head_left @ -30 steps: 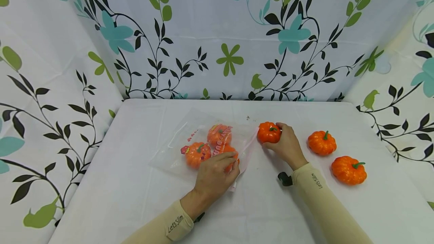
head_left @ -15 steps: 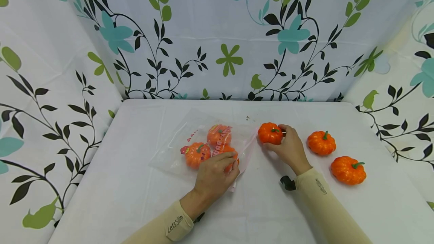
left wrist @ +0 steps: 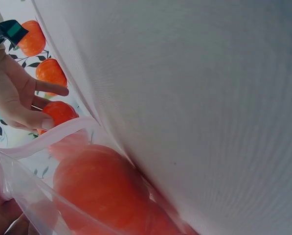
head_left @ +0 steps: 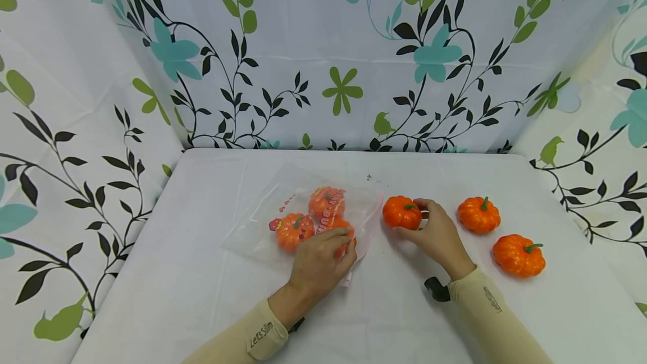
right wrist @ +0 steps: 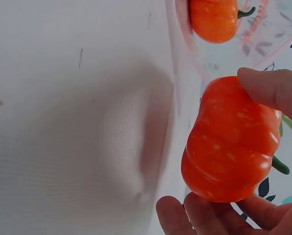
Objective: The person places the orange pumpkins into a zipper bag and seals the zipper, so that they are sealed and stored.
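Note:
A clear plastic bag with a pink rim and red print lies on the table, its mouth toward the right. Three orange toy pumpkins show inside it, one a pumpkin with a green stem. My left hand pinches the bag at its mouth edge, partly covering the nearest pumpkin inside. Just right of the mouth, my right hand holds another orange pumpkin between thumb and fingers. In the left wrist view the bag's pink rim stands raised, with the pumpkins behind the film.
Two more orange pumpkins lie on the right of the white table: one pumpkin farther back, another pumpkin nearer the right forearm. A leaf-patterned curtain hangs around the back and sides.
My right hand has drawn slightly back toward me with the pumpkin, its wrist shifting right. My left hand and the bag stay where they were.

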`<state>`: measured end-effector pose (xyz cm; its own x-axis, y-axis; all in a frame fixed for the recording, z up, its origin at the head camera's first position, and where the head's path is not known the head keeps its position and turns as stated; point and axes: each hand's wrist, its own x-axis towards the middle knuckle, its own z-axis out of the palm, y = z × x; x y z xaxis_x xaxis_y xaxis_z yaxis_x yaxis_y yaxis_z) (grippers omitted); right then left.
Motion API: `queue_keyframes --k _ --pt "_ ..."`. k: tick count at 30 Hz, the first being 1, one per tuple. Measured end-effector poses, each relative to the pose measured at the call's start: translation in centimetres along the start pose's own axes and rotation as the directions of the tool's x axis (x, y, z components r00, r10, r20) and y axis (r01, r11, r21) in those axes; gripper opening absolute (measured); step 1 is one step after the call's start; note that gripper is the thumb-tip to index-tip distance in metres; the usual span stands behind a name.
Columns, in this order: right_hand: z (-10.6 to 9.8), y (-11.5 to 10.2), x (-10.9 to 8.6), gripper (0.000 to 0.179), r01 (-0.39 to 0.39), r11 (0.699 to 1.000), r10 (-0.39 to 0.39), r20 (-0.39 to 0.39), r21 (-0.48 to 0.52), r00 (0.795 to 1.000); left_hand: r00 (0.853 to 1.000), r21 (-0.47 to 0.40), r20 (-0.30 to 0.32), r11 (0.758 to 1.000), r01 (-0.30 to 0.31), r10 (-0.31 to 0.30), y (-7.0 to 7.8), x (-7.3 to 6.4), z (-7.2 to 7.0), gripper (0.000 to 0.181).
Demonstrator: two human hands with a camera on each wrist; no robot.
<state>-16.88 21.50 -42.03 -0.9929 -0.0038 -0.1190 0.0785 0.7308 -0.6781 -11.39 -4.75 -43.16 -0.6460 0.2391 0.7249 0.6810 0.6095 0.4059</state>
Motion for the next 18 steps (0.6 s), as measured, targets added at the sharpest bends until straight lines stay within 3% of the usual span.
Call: queue_keyframes --k 18 --pt "1.2 -1.0 -2.3 0.088 0.071 0.997 -0.071 0.057 -0.003 0.996 1.000 0.010 0.011 1.000 -0.007 0.007 0.3 0.0 -0.2 0.012"
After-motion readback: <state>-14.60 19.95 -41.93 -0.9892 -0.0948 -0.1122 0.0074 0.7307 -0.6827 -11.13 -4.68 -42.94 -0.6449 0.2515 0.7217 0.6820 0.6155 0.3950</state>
